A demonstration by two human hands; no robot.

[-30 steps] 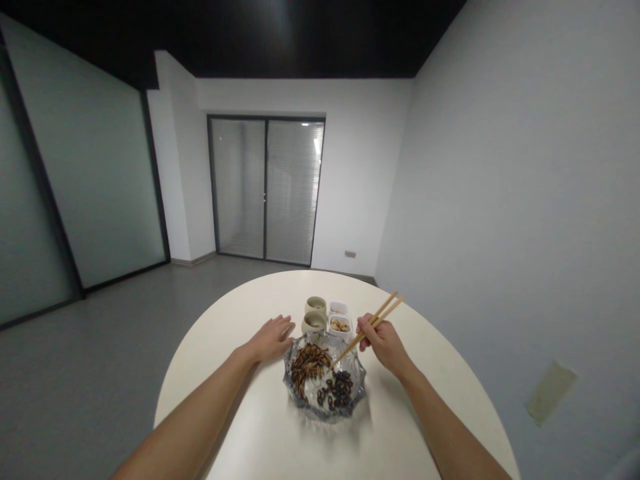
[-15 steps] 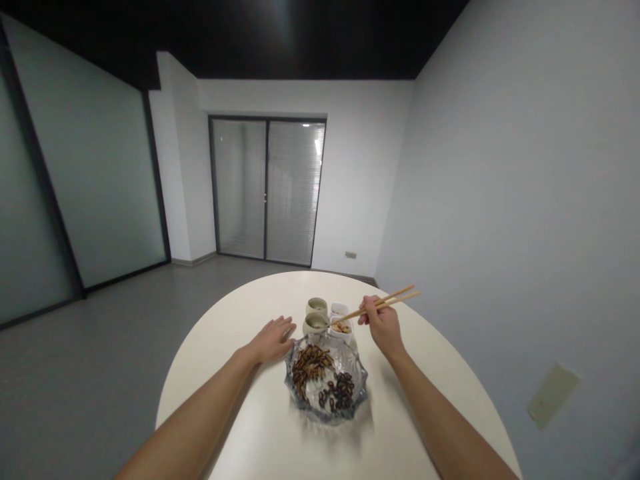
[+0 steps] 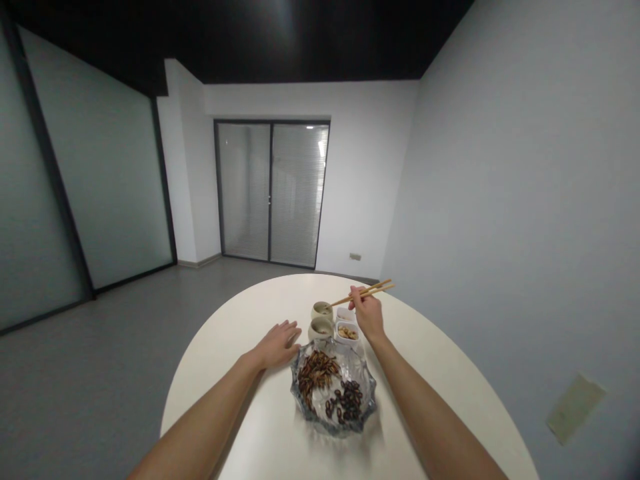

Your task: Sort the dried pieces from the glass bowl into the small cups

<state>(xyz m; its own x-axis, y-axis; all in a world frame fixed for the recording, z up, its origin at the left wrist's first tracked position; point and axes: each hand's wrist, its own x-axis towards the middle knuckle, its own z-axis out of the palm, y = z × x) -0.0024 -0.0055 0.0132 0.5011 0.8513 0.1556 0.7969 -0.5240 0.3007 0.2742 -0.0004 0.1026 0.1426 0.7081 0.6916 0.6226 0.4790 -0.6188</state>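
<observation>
My right hand (image 3: 367, 312) holds a pair of wooden chopsticks (image 3: 367, 291), their tips at the far green cup (image 3: 321, 309). Whether the tips pinch anything is too small to tell. Flat on the table by the glass bowl's left rim lies my left hand (image 3: 278, 343), fingers stretched out. The scalloped glass bowl (image 3: 357, 368) holds a pile of slim brown insect-like pieces (image 3: 318, 372) and a heap of dark, round, beetle-like pieces (image 3: 346, 401). A nearer green cup (image 3: 321, 328) stands behind the bowl. Beside it, a white dish (image 3: 348, 332) contains tan pieces; another white dish (image 3: 345, 314) sits behind.
Everything stands on a round cream-coloured table (image 3: 250, 433). A grey wall (image 3: 500, 200) rises close on the right. Glass doors (image 3: 271, 193) are at the back, and frosted panels (image 3: 100, 173) run along the left.
My right hand has moved the chopstick tips from the nearer green cup to the far one. My left hand stays flat beside the bowl. The whole view has shifted slightly.
</observation>
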